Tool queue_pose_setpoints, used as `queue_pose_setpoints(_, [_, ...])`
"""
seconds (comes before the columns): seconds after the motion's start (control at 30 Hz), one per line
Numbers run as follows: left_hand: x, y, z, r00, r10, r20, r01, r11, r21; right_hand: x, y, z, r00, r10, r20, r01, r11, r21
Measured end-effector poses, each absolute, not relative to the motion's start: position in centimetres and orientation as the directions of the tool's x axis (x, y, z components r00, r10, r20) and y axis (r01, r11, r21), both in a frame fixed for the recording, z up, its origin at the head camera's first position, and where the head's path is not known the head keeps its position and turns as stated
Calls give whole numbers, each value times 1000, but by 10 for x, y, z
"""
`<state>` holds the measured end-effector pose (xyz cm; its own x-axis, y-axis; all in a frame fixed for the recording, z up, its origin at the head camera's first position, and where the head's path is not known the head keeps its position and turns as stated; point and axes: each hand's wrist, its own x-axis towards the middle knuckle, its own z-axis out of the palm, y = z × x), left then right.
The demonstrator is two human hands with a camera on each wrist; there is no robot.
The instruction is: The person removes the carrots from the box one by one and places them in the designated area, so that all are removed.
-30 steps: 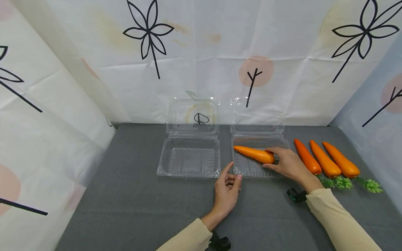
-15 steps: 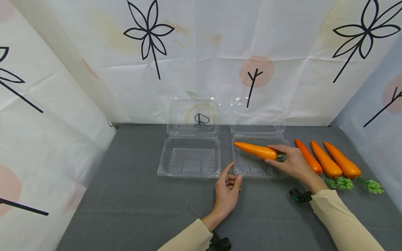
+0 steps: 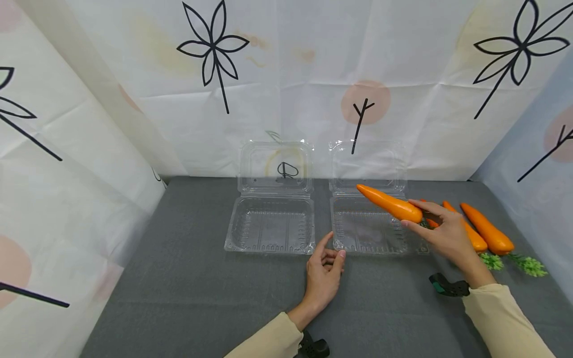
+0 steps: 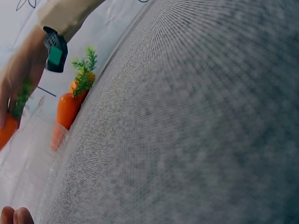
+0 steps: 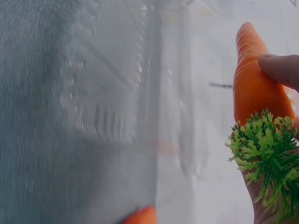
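In the head view, my right hand (image 3: 447, 233) grips an orange toy carrot (image 3: 389, 203) by its thick end, between thumb and fingers. Raised above the right clear plastic box (image 3: 371, 241), the carrot points its tip up and left. Its green leaves (image 5: 268, 154) show in the right wrist view, below my thumb. My left hand (image 3: 323, 273) lies at that box's front left corner, index finger straight along the side and thumb near the front edge; the other fingers are bent. Whether it pinches the corner cannot be told. The box's lid (image 3: 367, 166) stands up behind.
A second clear box (image 3: 270, 228), lid raised, stands to the left. Several carrots lie at the right, including one far-right carrot (image 3: 488, 228); my right hand partly covers the others. A patterned cloth (image 3: 304, 64) hangs behind the grey tabletop (image 3: 188, 288).
My right hand has lifted the carrot from low over the right box and carried it right and upward. It now overlaps the lying carrots. My left hand has stayed put.
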<state>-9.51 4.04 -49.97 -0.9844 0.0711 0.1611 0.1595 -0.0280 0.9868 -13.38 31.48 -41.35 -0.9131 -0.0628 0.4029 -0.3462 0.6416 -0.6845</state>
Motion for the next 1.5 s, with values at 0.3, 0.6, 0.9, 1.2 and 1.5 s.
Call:
queue_pose_setpoints(0.3, [-94,41,-499,-984,73,163,161,-27,987,-111,360,-404,-928,138,346,-190,621,-760])
queue_pose_setpoints(0.6, [-95,41,-500,-984,68,164,163,-32,986,-96,415,-412,-881,393,262,42,617,-786])
queue_pose_setpoints(0.9, [-95,41,-501,-982,65,175,173,-36,984,-99,499,-470,-732,657,183,232,491,-839])
queue_pose_setpoints(1.2, [-95,41,-500,-983,70,167,165,-32,986,-87,487,-458,-656,755,26,415,389,-822])
queue_pose_setpoints(1.5, [-95,41,-501,-983,69,169,168,-33,985,-90,508,-473,-656,751,-78,522,377,-765])
